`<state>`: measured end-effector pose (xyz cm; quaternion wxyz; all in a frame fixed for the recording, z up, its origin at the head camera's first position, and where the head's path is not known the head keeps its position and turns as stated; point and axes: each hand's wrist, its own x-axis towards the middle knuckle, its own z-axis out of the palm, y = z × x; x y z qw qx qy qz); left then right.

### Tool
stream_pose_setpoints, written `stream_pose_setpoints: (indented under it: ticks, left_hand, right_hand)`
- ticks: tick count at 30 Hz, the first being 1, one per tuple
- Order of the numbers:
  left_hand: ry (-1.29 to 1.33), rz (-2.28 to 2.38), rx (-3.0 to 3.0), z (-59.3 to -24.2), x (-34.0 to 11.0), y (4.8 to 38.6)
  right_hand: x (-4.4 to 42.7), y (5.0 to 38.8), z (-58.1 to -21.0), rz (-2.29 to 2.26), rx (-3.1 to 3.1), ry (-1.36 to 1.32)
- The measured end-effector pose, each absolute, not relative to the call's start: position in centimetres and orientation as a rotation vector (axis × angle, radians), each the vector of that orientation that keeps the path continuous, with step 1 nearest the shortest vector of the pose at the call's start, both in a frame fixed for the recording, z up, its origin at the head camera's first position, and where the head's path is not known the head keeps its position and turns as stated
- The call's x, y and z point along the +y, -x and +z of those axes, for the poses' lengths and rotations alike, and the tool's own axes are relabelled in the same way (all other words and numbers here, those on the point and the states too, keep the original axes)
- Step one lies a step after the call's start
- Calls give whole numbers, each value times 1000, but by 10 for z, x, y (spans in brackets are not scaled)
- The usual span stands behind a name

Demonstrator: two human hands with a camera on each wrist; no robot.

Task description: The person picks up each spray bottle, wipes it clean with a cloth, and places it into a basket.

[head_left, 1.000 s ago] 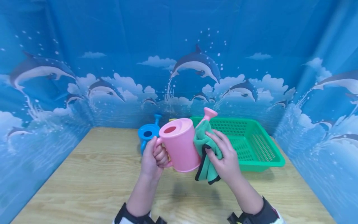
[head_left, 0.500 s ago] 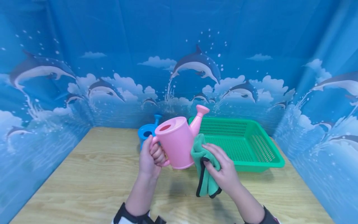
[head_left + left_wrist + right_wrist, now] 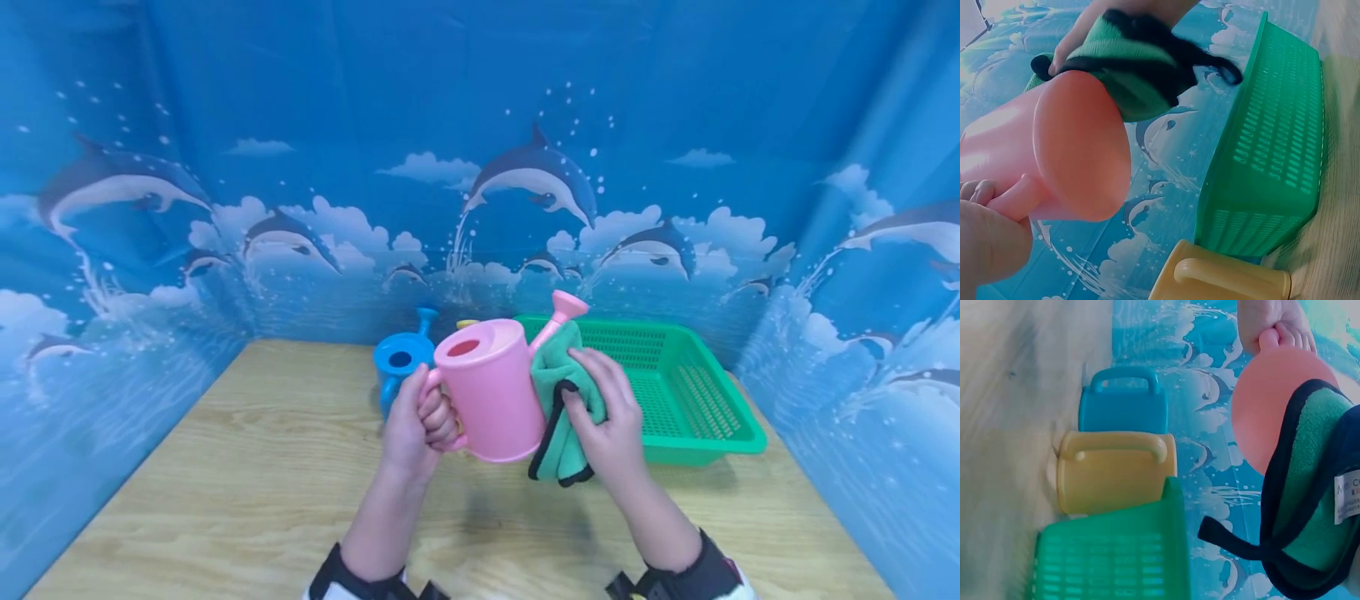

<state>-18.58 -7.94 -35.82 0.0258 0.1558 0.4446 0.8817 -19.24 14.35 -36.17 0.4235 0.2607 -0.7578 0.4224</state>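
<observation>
The left hand (image 3: 422, 421) grips the handle of a pink watering can (image 3: 495, 396), which is held above the table, its spout pointing up and to the right. Pinched between the right hand's (image 3: 611, 417) thumb and fingers is a green cloth (image 3: 558, 367) with black edging, lying against the can's side below the spout. In the left wrist view the can's round base (image 3: 1085, 147) faces the camera and the cloth (image 3: 1129, 69) touches its far side. From the right wrist the cloth (image 3: 1316, 462) covers part of the can (image 3: 1272, 406).
A blue watering can (image 3: 401, 354) stands behind the left hand. Beside it is a yellow can (image 3: 1116, 475), mostly hidden by the pink one in the head view. At the back right stands a green perforated basket (image 3: 675, 446) on the wooden table (image 3: 262, 467), before a dolphin-printed curtain.
The pink can shifted left, then came back right. The cloth dropped away lower on the can's side and is now raised near the spout's base again. Both hands keep their holds.
</observation>
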Motion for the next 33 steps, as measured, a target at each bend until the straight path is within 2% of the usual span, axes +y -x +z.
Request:
stream_pose_setpoints:
  ticks: [10, 33]
  left_hand:
    - [-336, 2779, 1465, -356, -69, 180]
    - [-251, 2855, 1400, -359, -79, 185]
  right_hand:
    - [146, 198, -351, 1116, -1874, -595]
    - [138, 186, -377, 1217, -2117, -661]
